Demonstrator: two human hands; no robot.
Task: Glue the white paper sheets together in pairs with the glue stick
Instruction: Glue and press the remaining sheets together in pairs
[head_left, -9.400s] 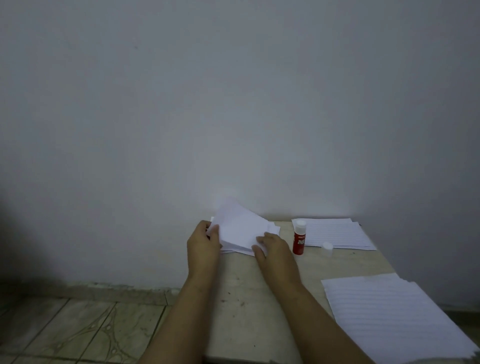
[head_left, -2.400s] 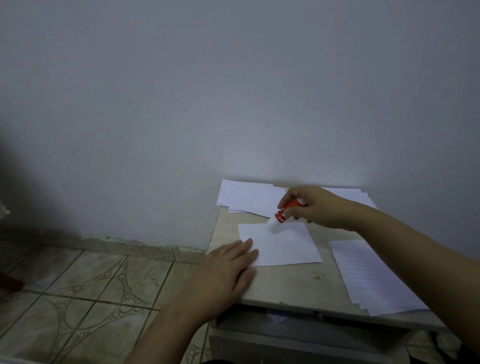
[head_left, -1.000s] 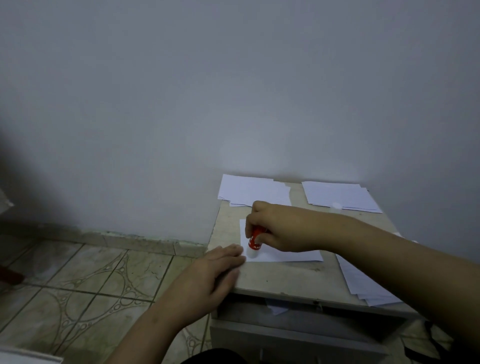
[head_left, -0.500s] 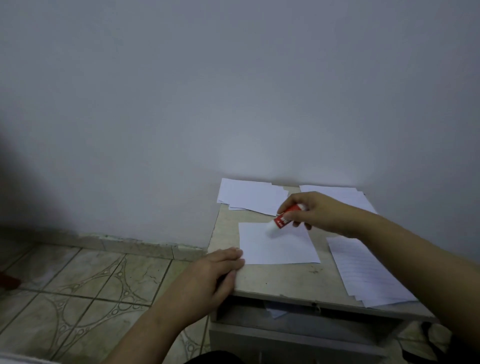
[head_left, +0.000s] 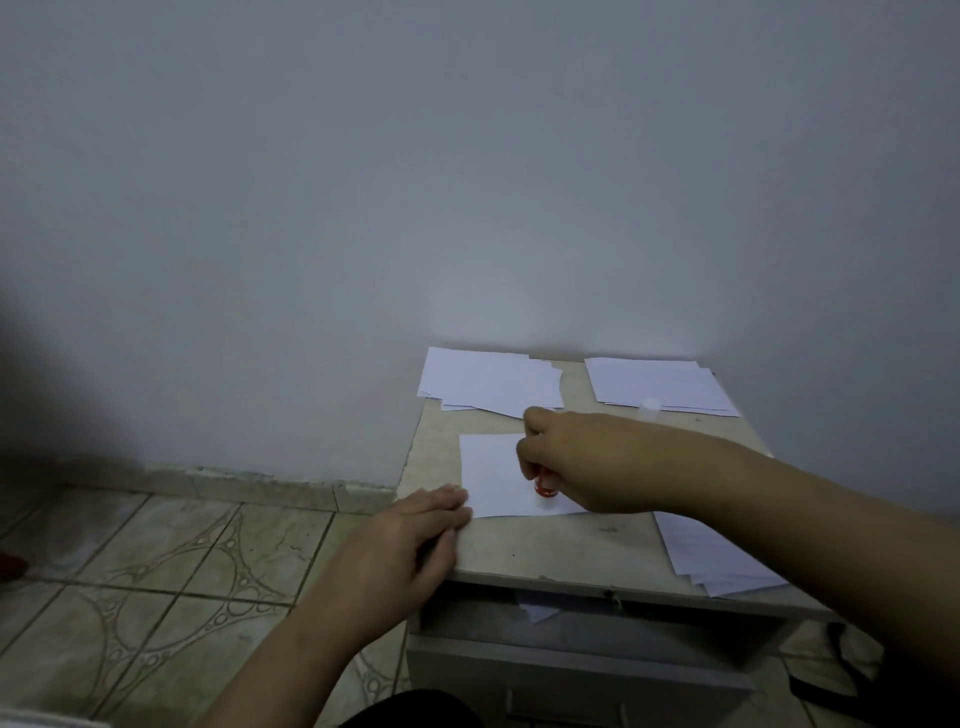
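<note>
A single white sheet (head_left: 493, 470) lies flat on the small table (head_left: 561, 545). My right hand (head_left: 587, 462) grips the red glue stick (head_left: 544, 487), whose tip presses down on the sheet's near right part. My left hand (head_left: 415, 540) rests flat at the table's near left corner, fingertips touching the sheet's near left corner. A stack of white sheets (head_left: 488, 384) sits at the far left of the table, another stack (head_left: 660, 387) at the far right, and a third pile (head_left: 711, 558) at the near right, partly under my right forearm.
The glue stick's white cap (head_left: 649, 406) stands in front of the far right stack. The table is against a plain wall; a drawer (head_left: 571, 660) below it is slightly open. Tiled floor (head_left: 171, 561) spreads to the left.
My right hand has pulled the glue stick from the sheet's far edge to its near right part. My left hand stays at the sheet's corner.
</note>
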